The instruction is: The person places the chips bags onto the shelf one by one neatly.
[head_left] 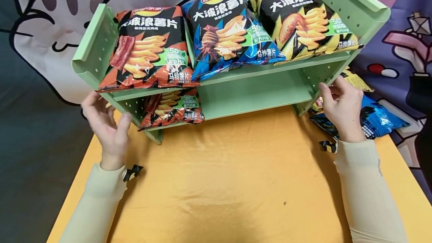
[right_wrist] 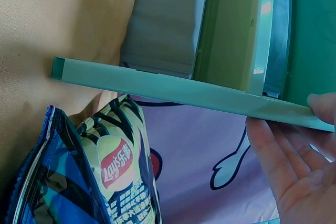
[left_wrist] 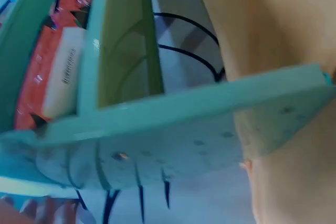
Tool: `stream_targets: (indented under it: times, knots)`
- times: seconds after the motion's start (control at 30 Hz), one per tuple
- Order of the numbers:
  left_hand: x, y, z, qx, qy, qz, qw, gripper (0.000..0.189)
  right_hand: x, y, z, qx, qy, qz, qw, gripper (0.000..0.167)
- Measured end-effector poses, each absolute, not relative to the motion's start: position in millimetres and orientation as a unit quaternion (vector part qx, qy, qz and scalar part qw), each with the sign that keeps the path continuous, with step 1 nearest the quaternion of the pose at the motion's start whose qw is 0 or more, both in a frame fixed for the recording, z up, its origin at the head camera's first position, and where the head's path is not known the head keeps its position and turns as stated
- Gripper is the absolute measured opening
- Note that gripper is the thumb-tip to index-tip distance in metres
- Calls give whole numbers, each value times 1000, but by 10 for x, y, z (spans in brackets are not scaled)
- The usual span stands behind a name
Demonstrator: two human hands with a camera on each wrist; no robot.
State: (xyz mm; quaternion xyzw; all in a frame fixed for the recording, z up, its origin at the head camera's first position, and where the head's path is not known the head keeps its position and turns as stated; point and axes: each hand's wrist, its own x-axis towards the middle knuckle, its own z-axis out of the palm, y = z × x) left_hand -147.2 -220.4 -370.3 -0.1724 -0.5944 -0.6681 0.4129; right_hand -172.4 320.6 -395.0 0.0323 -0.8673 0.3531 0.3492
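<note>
A green two-tier shelf (head_left: 256,95) stands at the far side of the table. Its upper tier holds a red chip bag (head_left: 148,51), a blue chip bag (head_left: 224,36) and a yellow-and-black chip bag (head_left: 303,21), side by side. Another red chip bag (head_left: 175,108) sits on the left of the lower tier. My left hand (head_left: 108,132) is beside the shelf's left panel, fingers loosely bent and thumb apart; whether it touches the panel is unclear. With thumb and fingers on either side, my right hand (head_left: 342,106) pinches the right panel (right_wrist: 173,93).
Right of the shelf, a blue chip bag (head_left: 381,117) and a yellow chip bag (right_wrist: 118,156) lie on the table. An orange-yellow cloth (head_left: 222,175) covers the tabletop. Behind hangs a printed cartoon backdrop (head_left: 67,33). The table's left edge runs close to my left forearm.
</note>
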Motion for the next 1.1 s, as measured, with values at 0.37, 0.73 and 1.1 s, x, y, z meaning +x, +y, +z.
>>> stream_targets:
  times: [0.37, 0.73, 1.1]
  knots:
    - [-1624, -2419, -3899, -233, -664, -652, 284, 83, -1731, 3155, -3922, 34, -867, 357, 345, 25]
    - [-1662, -2462, -4002, -207, -722, -579, 317, 76, -1471, 3420, -3930, 44, -901, 358, 240, 36]
    - [-1653, -2459, -3988, -213, -723, -577, 313, 75, -1013, 4294, -4182, 136, -971, 89, 173, 58]
